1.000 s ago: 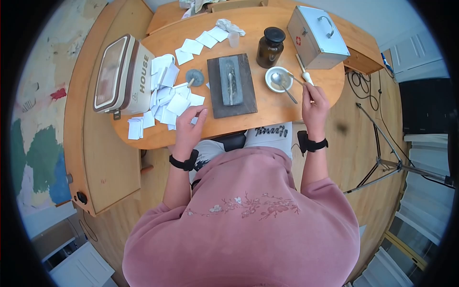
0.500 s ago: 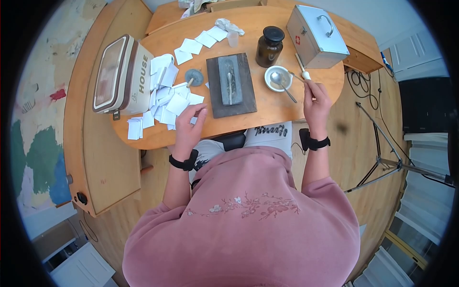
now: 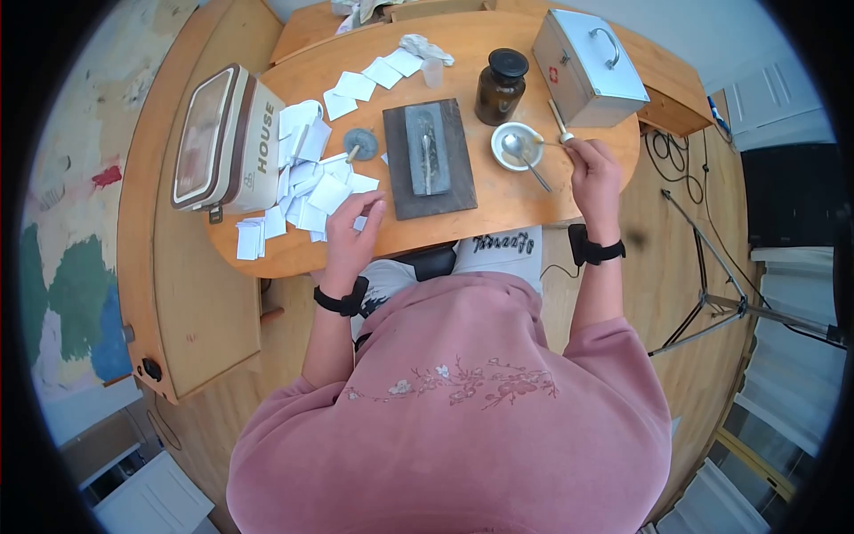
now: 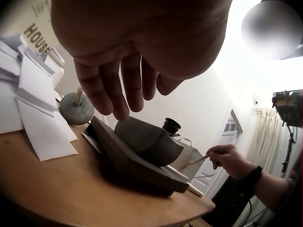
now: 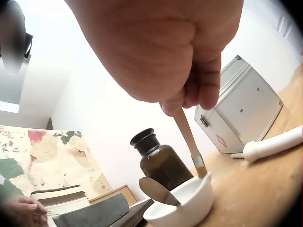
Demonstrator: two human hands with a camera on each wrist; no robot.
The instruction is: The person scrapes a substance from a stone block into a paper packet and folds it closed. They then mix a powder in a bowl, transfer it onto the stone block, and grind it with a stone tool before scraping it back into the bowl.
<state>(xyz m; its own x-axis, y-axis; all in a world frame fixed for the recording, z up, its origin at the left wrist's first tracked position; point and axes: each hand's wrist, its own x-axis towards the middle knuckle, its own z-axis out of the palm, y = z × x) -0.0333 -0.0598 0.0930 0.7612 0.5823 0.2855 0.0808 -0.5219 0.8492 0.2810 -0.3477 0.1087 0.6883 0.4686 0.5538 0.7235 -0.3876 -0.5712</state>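
Note:
My right hand [image 3: 596,182] pinches a flat brush [image 5: 186,135] by its wooden handle. The brush points down, its tip at the rim of a small white bowl [image 5: 201,203]. A metal spoon [image 5: 160,191] leans in that bowl, its handle over the edge. Beside the right hand lies a white pestle [image 5: 274,144] with a wooden end. My left hand [image 3: 353,236] holds nothing; its fingers are loosely bent at the table's near edge. Nearest to it are loose white papers [image 3: 329,194] and a dark board [image 3: 458,191] bearing a grey stone slab [image 3: 418,120].
A brown lidded jar [image 3: 501,93] stands behind the bowl, left of a silver case [image 3: 592,76]. A grey disc [image 3: 359,141] with a wooden peg sits by the papers. At the left is a box [image 3: 236,142] marked HOUSE. A plastic cup [image 3: 432,73] stands farther back.
My right hand has shifted slightly to the right, away from the bowl, with the brush still in its fingers. The left hand has stayed in place.

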